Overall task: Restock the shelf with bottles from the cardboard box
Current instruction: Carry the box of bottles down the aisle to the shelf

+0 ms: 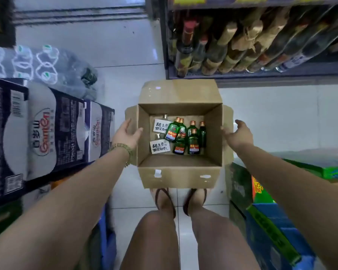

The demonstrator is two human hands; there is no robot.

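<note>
Cardboard box (180,172) sits on the floor before the shelf (261,76), small green bottles (185,136) lying loose inside. Left hand (127,136) and right hand (237,135) flank it, fingers relaxed, holding nothing. Best reach inside and grip one bottle by its body.

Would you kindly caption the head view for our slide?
Both open hands, left and right, flank an open cardboard box of small green bottles below the shelf.

Bottles (185,136) in box (180,176) on floor, shelf (261,75) behind, hands (127,133) either side.
</note>
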